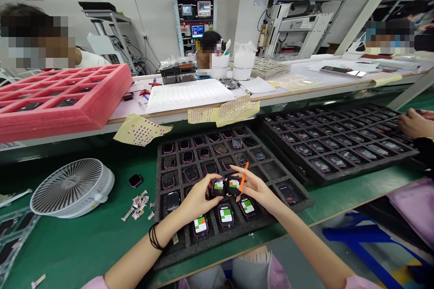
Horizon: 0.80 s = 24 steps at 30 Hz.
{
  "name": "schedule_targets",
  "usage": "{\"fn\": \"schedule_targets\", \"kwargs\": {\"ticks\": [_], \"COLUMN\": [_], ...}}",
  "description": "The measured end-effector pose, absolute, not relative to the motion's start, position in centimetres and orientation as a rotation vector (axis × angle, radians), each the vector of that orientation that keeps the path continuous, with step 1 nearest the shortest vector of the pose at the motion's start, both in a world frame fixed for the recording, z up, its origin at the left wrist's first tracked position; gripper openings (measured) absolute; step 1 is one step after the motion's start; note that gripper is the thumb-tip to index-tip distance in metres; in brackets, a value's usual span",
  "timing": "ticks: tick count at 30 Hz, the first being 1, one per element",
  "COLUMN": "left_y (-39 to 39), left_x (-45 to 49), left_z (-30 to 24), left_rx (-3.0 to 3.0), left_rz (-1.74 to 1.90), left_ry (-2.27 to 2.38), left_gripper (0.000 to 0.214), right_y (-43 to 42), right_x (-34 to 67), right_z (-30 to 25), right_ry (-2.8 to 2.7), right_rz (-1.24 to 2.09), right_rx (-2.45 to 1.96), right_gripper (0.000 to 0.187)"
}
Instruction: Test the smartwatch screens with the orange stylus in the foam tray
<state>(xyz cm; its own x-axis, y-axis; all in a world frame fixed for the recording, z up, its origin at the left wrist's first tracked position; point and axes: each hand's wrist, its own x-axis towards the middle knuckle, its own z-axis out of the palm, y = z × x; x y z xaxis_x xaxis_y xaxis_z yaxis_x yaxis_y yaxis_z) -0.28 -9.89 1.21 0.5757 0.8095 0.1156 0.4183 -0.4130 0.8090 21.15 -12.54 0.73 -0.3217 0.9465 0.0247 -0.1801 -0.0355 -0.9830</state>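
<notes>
Head view takes in a green-topped surface (81, 244) running across in front of the person, with a black foam tray (162, 259) directly beneath both hands and a second black foam tray (342, 172) off to their right. Further left of the hands, a pink foam tray (64, 110) sits on a higher white bench, and a co-worker's hand (414, 124) reaches the far end of the second tray, apart from the person's own. Left of the hands on the green mat lie a white desk fan (71, 187), a small heap of paper scraps (138, 205) and a lone dark smartwatch (135, 180). In the tray below the hands, three lit watches (225, 215) show green and red screens in the cells nearest the person, while the cells beyond the hands hold dark-screened watches (210, 153), with a few cells vacant. Between the hands, the left hand (196, 203) curls closed, pinching a lit smartwatch (219, 187). The right hand (257, 192) is spread, with an orange plastic pick (243, 176) upright between its fingers, and its fingertips lie against a second lit smartwatch (233, 185), though how firmly it holds that watch cannot be told.
</notes>
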Motion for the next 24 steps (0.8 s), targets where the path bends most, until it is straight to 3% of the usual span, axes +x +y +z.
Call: {"fn": "schedule_targets", "kwargs": {"ticks": [16,24], "left_y": [-9.81,-9.60], "left_x": [-0.22,-0.22], "left_z": [1.18,0.93], "left_rx": [2.047,2.047], "left_rz": [0.653,0.625], "left_ry": [0.978,0.979], "left_gripper": [0.042,0.042], "right_y": [-12.45,-12.51], "right_x": [21.10,21.07], "right_z": [0.04,0.28], "right_ry": [-1.277,-1.303], "right_rz": [1.544,1.545], "right_rx": [-0.896,-0.904], "right_gripper": [0.063,0.052]}}
